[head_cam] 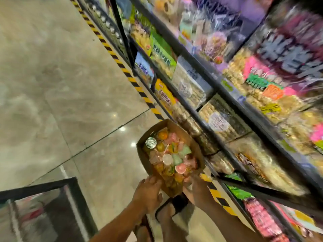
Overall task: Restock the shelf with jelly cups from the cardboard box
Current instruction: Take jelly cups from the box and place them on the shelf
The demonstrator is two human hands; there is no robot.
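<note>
An open cardboard box (148, 137) sits low beside the shelf, filled with several jelly cups (172, 157) in orange, pink, green and white. My left hand (148, 191) grips the box's near left edge. At the near right corner my right hand (197, 186) holds the box, its fingers partly hidden among the cups. The black shelf (225, 95) rises on the right, packed with bagged snacks. The view is blurred by motion.
A polished tile floor (61, 84) spreads to the left. Yellow-black hazard tape (122, 65) runs along the shelf base. A black-framed glass case (43, 212) stands at lower left. My sandalled foot (173, 209) is just under the box.
</note>
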